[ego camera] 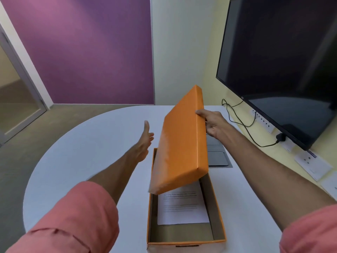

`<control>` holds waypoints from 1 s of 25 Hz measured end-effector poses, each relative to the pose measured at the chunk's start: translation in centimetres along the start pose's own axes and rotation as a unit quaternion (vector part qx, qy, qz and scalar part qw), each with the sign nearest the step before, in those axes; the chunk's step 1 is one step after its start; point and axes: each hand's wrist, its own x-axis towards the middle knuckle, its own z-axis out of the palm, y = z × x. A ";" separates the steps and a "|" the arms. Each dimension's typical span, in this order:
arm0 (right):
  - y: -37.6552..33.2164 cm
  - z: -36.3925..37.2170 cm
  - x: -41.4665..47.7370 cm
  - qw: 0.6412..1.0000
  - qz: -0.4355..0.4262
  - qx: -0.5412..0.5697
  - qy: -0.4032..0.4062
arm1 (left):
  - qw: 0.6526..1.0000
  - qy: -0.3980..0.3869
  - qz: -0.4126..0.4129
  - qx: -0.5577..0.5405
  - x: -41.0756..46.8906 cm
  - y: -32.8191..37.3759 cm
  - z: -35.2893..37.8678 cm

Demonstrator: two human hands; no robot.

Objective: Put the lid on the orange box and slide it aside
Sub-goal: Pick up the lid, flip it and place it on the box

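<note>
An open orange box (219, 214) stands on the white table (87, 152) near the front edge, with a printed sheet of paper (182, 207) lying inside. The orange lid (182, 143) hangs tilted above the box's far half, its near corner low over the box. My right hand (212, 123) grips the lid's right edge. My left hand (145, 139) is open, fingers spread, just left of the lid and not touching it.
A dark flat cover plate (218, 154) is set in the table behind the box. A large black monitor (284, 61) hangs at the right, with cables (242, 121) and wall sockets (310, 161) below it. Purple wall at the back.
</note>
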 end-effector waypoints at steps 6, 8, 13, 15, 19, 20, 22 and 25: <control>1.2 -1.2 0.1 0.998 0.030 0.048 -0.039 | 0.997 0.006 -0.071 -0.005 0.8 -1.8 -3.0; 2.0 -1.8 0.0 0.999 0.031 0.029 -0.012 | 0.997 0.032 -0.064 -0.006 1.0 -2.1 -3.7; 5.1 -3.6 0.5 0.983 0.014 -0.181 0.040 | 0.995 0.098 -0.026 0.013 1.0 -3.2 -3.5; 6.4 -4.0 0.3 0.979 0.025 -0.203 0.022 | 0.990 0.137 0.012 0.033 1.1 -3.9 -3.0; 8.9 -4.3 0.3 0.977 0.044 -0.208 0.017 | 0.974 0.206 0.053 0.084 1.5 -5.7 -1.9; 9.6 -4.5 0.3 0.976 0.045 -0.213 0.023 | 0.972 0.214 0.046 0.087 1.7 -6.1 -1.6; 10.8 -5.2 0.3 0.975 0.038 -0.215 0.030 | 0.974 0.210 0.021 0.087 2.1 -7.0 -1.3; 12.7 -6.4 0.0 0.974 0.056 -0.219 0.031 | 0.986 0.160 -0.026 0.051 2.4 -8.3 -0.8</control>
